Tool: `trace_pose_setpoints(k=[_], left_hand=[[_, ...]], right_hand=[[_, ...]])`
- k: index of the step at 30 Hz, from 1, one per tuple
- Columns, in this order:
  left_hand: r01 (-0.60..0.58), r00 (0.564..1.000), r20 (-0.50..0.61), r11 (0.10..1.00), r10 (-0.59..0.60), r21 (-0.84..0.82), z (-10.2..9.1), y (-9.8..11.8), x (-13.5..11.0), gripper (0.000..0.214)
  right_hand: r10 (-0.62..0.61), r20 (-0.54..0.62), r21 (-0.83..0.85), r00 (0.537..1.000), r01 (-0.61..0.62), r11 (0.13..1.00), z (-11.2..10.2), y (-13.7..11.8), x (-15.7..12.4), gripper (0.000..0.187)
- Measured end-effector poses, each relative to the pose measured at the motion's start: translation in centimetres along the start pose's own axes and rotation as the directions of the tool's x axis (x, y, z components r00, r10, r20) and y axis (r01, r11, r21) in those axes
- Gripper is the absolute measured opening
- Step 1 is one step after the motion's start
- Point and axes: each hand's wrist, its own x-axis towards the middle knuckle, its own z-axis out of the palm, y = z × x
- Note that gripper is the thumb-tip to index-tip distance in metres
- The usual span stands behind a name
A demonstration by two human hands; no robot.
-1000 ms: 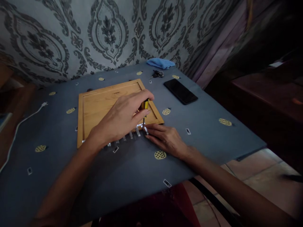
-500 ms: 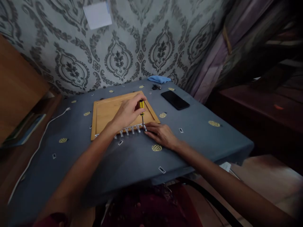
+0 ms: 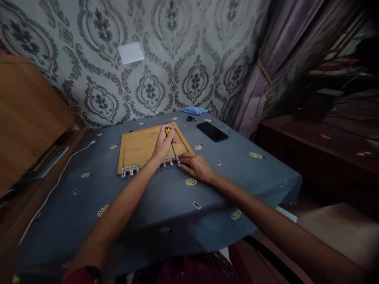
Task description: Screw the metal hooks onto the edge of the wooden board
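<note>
My left hand (image 3: 162,145) is wrapped round the yellow and black handle of a screwdriver (image 3: 173,150). The shaft slants down, its tip at the near right edge of a framed wooden board (image 3: 139,146) lying flat. Along that edge runs a row of small silver hooks (image 3: 132,170) on a strip; my left forearm and hand hide part of the row. At the row's right end, the fingers and thumb of my right hand (image 3: 195,166) close on the last hook (image 3: 177,159), right beside the screwdriver tip. Whether the tip sits in a screw is too small to tell.
On the blue patterned tablecloth (image 3: 207,193), a black phone (image 3: 212,131), keys (image 3: 191,118) and a blue cloth (image 3: 194,111) lie to the right behind the board. A white cable (image 3: 63,167) runs down the left side, by a wooden cabinet (image 3: 29,122).
The screwdriver has gone from nearly upright to leaning left, and my left hand has turned with its fingers closer round the handle. My right hand stays at the end hook. The camera view has tilted up.
</note>
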Motion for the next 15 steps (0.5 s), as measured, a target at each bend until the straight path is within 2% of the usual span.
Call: trace_pose_setpoints(k=[3,8,15], left_hand=[[0.030,0.997,-0.067,0.993,-0.037,-0.112,1.0,-0.6,0.3,0.012],[0.086,0.990,-0.091,0.969,-0.110,-0.232,1.8,-0.6,0.9,0.037],[0.173,0.985,0.042,0.938,-0.168,-0.300,1.6,0.3,1.4,0.041]], right_hand=[[0.004,0.002,0.001,1.000,-0.004,1.000,0.0,0.0,0.0,0.027],[0.012,0.009,0.015,1.000,-0.013,1.000,0.0,0.1,-0.1,0.026],[0.013,0.007,0.039,1.000,-0.013,0.999,-0.1,0.0,-0.1,0.027]])
